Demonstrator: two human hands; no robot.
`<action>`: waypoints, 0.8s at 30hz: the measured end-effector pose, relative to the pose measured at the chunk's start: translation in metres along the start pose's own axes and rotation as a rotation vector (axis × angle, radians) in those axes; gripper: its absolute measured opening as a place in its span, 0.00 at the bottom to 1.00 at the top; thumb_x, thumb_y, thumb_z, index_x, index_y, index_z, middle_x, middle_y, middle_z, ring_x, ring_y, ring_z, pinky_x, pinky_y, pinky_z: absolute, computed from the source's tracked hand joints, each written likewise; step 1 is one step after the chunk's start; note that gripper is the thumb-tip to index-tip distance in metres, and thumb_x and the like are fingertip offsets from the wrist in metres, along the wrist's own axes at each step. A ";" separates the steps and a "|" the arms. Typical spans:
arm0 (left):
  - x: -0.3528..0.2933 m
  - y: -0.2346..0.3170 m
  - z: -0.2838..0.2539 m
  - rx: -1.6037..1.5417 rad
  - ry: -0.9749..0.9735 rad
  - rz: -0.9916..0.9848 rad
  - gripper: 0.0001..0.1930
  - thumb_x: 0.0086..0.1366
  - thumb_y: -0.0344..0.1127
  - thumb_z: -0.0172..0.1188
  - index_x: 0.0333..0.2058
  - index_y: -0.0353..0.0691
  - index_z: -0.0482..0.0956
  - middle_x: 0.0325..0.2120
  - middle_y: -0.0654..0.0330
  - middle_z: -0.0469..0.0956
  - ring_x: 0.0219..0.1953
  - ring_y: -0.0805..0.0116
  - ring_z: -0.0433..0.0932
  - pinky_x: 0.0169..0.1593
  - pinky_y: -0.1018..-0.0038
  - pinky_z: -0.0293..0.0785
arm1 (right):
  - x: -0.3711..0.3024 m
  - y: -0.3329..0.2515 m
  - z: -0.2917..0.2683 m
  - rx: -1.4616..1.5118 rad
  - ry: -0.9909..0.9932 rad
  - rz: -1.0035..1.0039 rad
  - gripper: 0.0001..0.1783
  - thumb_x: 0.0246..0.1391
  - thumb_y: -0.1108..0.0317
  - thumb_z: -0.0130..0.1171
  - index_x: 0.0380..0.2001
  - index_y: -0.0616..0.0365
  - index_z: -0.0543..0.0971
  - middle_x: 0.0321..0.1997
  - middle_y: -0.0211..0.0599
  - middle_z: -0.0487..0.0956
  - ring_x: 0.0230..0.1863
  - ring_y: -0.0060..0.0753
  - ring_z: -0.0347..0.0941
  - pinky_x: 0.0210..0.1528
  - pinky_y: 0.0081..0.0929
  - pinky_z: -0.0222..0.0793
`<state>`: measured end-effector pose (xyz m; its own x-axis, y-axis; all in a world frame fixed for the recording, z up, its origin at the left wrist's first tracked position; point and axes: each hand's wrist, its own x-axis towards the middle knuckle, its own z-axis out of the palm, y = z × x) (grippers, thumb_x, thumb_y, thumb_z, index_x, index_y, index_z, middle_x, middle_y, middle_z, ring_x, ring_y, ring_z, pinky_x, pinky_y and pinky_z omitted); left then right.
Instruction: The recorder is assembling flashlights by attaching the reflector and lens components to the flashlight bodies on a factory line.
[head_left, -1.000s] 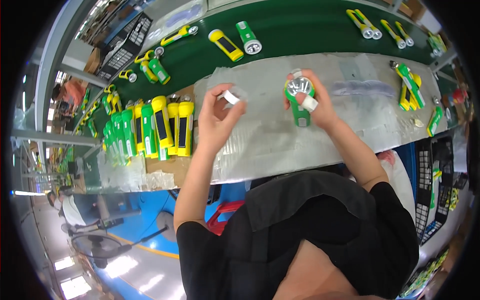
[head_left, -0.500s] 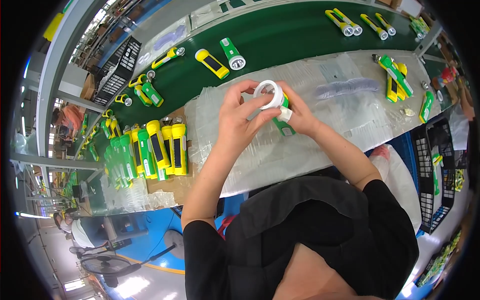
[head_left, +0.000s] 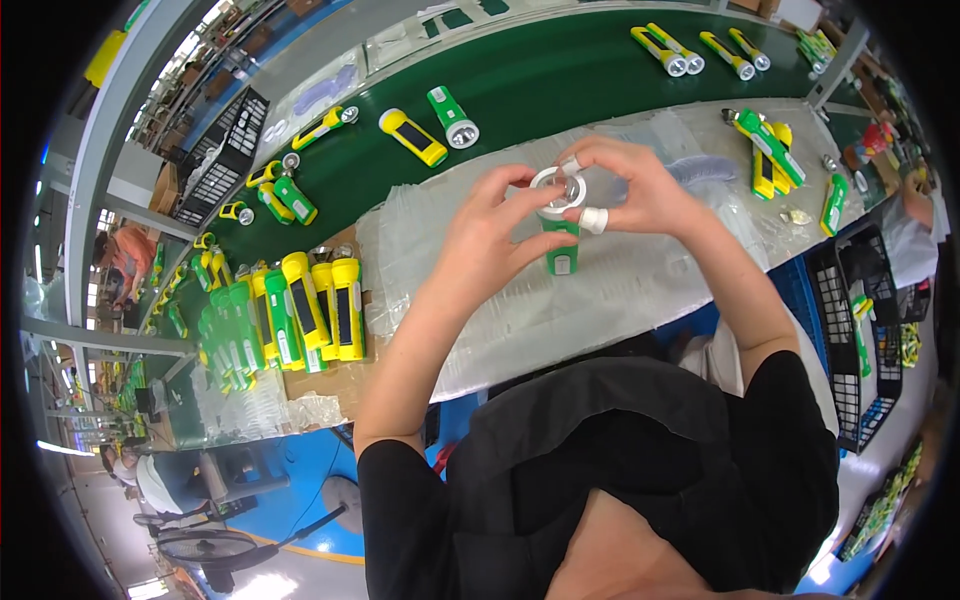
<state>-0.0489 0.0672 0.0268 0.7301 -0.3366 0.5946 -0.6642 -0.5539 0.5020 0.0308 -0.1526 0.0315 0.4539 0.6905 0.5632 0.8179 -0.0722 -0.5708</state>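
Observation:
A green flashlight (head_left: 562,260) is held head up over the bench's middle, its round head circled by a white ring (head_left: 545,207). My left hand (head_left: 478,232) grips it from the left, thumb across the green body and fingers at the ring. From the other side, my right hand (head_left: 645,192) pinches the ring between thumb and forefinger, both tips wearing white finger covers. Whether the ring sits fully on the head cannot be made out. Left of my arm, a row of yellow and green flashlights (head_left: 300,310) stands on cardboard.
Several flashlights (head_left: 413,138) lie on the green conveyor (head_left: 540,90) beyond the plastic-covered bench (head_left: 480,330). More flashlights (head_left: 770,155) are piled at the right. Black crates (head_left: 855,340) stand at far right, another crate (head_left: 225,155) at back left. A grey post (head_left: 95,180) rises at left.
My right hand has shifted from beside the flashlight's body to the right side of the ring, its thumb and forefinger now around it. The flashlight stands more upright.

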 end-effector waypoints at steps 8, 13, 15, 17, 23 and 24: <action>0.011 0.000 0.038 -0.065 0.042 -0.039 0.20 0.49 0.33 0.73 0.41 0.43 0.75 0.39 0.57 0.80 0.40 0.56 0.79 0.39 0.66 0.75 | 0.033 -0.031 -0.047 -0.265 -0.530 0.086 0.20 0.41 0.73 0.60 0.43 0.62 0.75 0.35 0.39 0.71 0.35 0.40 0.71 0.36 0.34 0.69; 0.011 0.002 0.040 -0.090 0.051 -0.017 0.19 0.51 0.31 0.72 0.41 0.42 0.75 0.40 0.59 0.81 0.40 0.61 0.80 0.37 0.70 0.75 | 0.045 -0.038 -0.052 -0.293 -0.648 0.183 0.23 0.39 0.78 0.61 0.44 0.63 0.73 0.37 0.41 0.72 0.35 0.41 0.72 0.38 0.34 0.71; 0.010 -0.002 0.039 -0.116 0.048 -0.001 0.18 0.51 0.32 0.72 0.41 0.41 0.76 0.39 0.59 0.81 0.39 0.61 0.80 0.37 0.70 0.75 | 0.048 -0.040 -0.050 -0.293 -0.654 0.222 0.24 0.40 0.76 0.64 0.44 0.63 0.73 0.38 0.41 0.73 0.36 0.41 0.74 0.38 0.34 0.73; 0.007 -0.004 0.042 -0.163 0.073 -0.003 0.18 0.50 0.34 0.72 0.40 0.43 0.77 0.35 0.57 0.79 0.36 0.59 0.78 0.36 0.67 0.74 | 0.050 -0.040 -0.047 -0.296 -0.658 0.268 0.24 0.41 0.75 0.67 0.44 0.63 0.73 0.39 0.42 0.74 0.37 0.40 0.75 0.39 0.33 0.74; 0.007 -0.014 0.040 -0.251 0.078 0.018 0.18 0.50 0.37 0.73 0.40 0.45 0.78 0.29 0.56 0.76 0.32 0.57 0.76 0.34 0.64 0.72 | 0.056 -0.045 -0.042 -0.271 -0.678 0.393 0.26 0.41 0.70 0.72 0.43 0.64 0.72 0.42 0.44 0.76 0.41 0.40 0.77 0.40 0.34 0.78; 0.005 -0.014 0.040 -0.251 0.057 0.000 0.18 0.50 0.37 0.73 0.40 0.46 0.78 0.29 0.56 0.76 0.31 0.57 0.76 0.34 0.64 0.72 | 0.056 -0.047 -0.040 -0.275 -0.660 0.404 0.25 0.41 0.72 0.72 0.43 0.64 0.72 0.40 0.44 0.76 0.40 0.40 0.77 0.39 0.33 0.77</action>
<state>-0.0290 0.0433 -0.0020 0.7249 -0.2888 0.6254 -0.6882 -0.3449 0.6384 0.0319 -0.1390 0.1139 0.5014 0.8482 -0.1707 0.7321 -0.5211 -0.4388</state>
